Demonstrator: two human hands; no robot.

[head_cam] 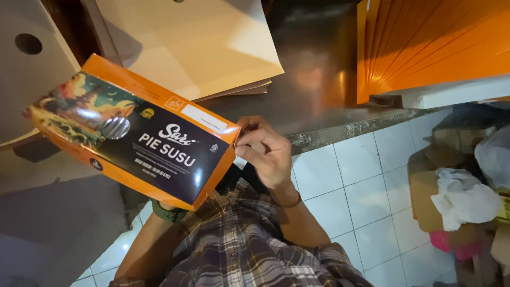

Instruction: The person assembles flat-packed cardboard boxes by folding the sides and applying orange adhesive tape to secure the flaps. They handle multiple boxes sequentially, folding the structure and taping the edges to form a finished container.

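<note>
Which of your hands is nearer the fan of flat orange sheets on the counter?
Right. The right hand pinches the end of the orange box, on the side toward the orange sheets. The left hand is hidden under the box; only its wrist shows, farther away.

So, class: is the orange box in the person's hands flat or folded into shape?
Folded into shape: the orange box shows a top and side faces, right hand pinching its end.

The box (pixel 133 133) is between the hands, above the counter (pixel 313 101). The right hand (pixel 265 151) touches its right end. Flat sheets (pixel 196 42) lie behind it; stacked cartons (pixel 430 42) stand to the right.
</note>
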